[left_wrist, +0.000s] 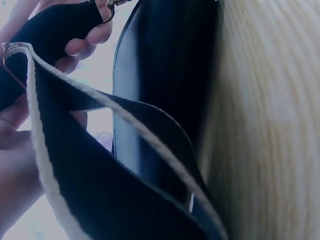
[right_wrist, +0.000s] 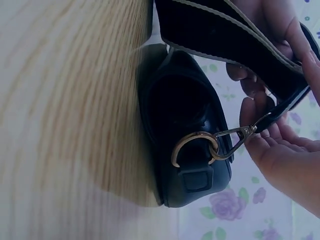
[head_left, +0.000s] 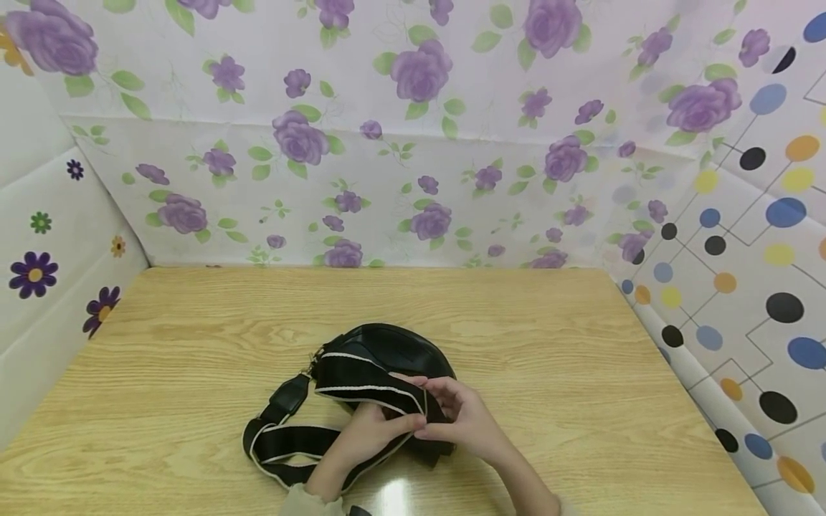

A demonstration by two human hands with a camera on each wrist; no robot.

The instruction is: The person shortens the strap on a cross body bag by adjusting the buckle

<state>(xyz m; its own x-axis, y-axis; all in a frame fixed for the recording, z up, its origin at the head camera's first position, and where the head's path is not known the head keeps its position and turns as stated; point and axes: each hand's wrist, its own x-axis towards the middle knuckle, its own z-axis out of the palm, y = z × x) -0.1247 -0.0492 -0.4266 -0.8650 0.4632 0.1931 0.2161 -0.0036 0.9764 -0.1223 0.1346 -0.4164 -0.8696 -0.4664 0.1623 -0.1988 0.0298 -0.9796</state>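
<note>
A black shoulder bag (head_left: 406,347) lies on the table, its wide black strap (head_left: 368,380) edged in white. My left hand (head_left: 371,433) grips the strap in front of the bag, thumb on top. Facing it, my right hand (head_left: 471,423) pinches the strap close to a thin metal strap loop (head_left: 425,401); both thumb tips nearly meet. In the right wrist view, a metal snap hook (right_wrist: 240,134) on the strap's end hangs through a gold ring (right_wrist: 192,142) at the bag's side. Part of the bag is hidden behind the strap and hands.
The rest of the strap loops toward the left, with a black leather end piece (head_left: 289,394) clipped at the bag's other side. Wood-grain table (head_left: 548,322) surrounds the bag. A flowered sheet (head_left: 361,186) stands behind, and patterned sheets flank both sides.
</note>
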